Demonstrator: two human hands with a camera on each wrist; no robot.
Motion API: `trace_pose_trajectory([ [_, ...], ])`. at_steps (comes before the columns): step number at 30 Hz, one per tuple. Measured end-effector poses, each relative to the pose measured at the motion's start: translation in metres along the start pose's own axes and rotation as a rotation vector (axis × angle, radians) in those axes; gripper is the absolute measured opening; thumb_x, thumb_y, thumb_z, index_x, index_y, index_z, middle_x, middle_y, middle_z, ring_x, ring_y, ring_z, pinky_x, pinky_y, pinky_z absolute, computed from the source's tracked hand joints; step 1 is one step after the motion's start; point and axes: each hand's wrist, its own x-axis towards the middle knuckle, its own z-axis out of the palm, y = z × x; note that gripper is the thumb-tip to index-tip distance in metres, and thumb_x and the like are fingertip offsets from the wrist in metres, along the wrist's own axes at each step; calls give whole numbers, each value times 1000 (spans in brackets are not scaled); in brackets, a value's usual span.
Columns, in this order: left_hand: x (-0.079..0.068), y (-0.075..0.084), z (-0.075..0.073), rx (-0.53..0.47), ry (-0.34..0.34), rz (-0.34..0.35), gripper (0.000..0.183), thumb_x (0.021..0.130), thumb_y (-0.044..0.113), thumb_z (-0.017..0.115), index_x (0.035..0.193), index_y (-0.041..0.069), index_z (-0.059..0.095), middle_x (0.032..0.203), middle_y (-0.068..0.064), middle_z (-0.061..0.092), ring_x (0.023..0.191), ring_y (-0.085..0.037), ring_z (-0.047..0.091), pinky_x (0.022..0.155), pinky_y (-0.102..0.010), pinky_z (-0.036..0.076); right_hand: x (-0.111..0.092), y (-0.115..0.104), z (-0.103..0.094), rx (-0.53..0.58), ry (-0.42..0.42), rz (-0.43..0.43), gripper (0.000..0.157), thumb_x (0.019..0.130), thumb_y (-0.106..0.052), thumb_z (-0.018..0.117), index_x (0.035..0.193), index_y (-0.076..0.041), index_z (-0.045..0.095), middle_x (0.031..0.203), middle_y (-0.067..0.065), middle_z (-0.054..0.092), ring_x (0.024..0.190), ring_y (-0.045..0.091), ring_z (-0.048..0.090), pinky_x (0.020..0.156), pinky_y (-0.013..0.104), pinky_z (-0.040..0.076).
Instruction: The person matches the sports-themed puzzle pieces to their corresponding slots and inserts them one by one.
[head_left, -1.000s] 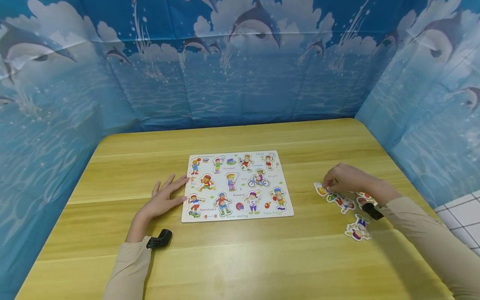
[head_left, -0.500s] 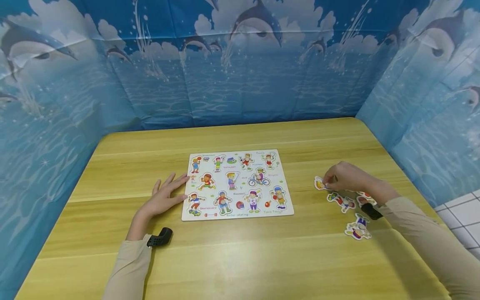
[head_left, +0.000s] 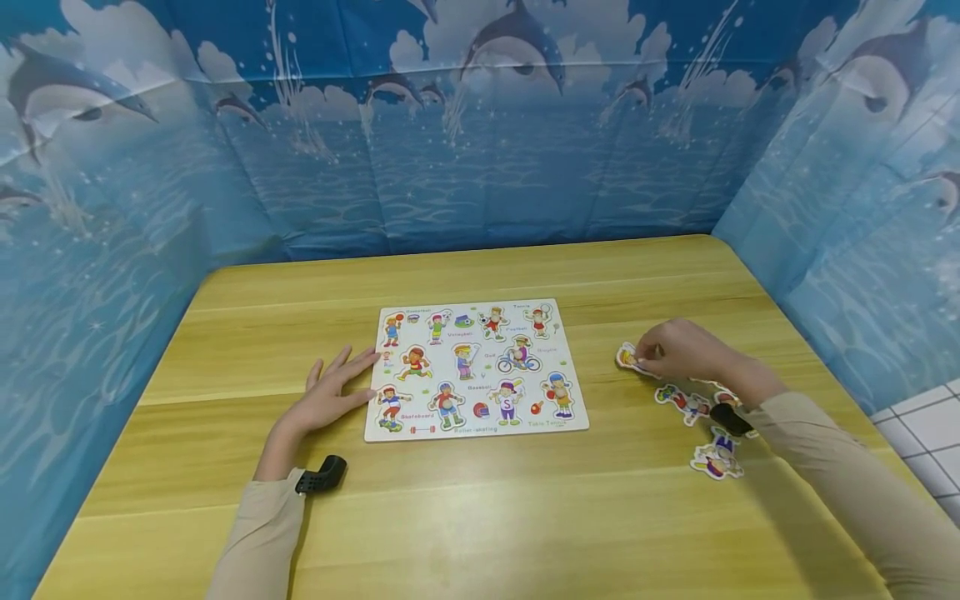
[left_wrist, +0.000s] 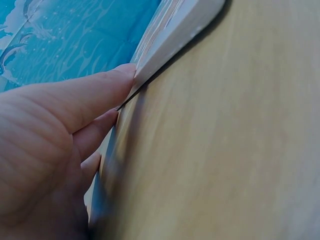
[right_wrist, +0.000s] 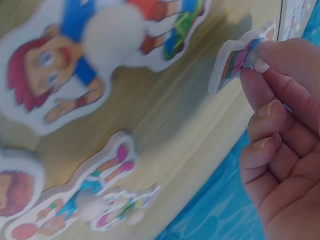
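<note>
A white puzzle board [head_left: 480, 392] printed with children doing sports lies on the table. At its left edge rests my left hand [head_left: 330, 402], fingers spread and fairly straight; in the left wrist view the thumb [left_wrist: 102, 92] touches the board's side [left_wrist: 175, 42]. To the right of the board, my right hand [head_left: 686, 354] pinches a puzzle piece [head_left: 628, 358] between thumb and forefinger. The right wrist view shows that puzzle piece [right_wrist: 235, 62] tilted, held by its small white knob [right_wrist: 257, 64]. Curled fingers hide part of the palm.
Several loose puzzle pieces lie below the right hand, among them a baseball figure piece [head_left: 717, 456]. A red-haired boy piece [right_wrist: 65, 60] with a white knob appears close in the right wrist view. A dolphin-print curtain [head_left: 480, 167] borders the wooden table [head_left: 480, 517].
The right hand has shifted slightly left with the pinched puzzle piece, away from the other loose pieces. The left hand stays at the board's edge.
</note>
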Motion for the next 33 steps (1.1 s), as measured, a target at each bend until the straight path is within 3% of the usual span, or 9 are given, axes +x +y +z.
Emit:
trace_pose_trajectory([
  [14,-2,3,-2,-12,2,-4,61,93,33,57,147,18,33,157,-8,25,147,-39,2,111,-62,-12,32,-56,-6,-24,90,43,6,79,-14,68,74,-11,70,63,-3,64,53,4,48,54,24,42],
  [33,-3,2,-3,-7,14,6,63,92,35,58,147,18,33,156,-9,27,147,-40,2,110,-62,-12,82,-109,7,39,88,-60,12,76,-10,69,66,-8,63,58,-1,53,54,8,39,54,19,31],
])
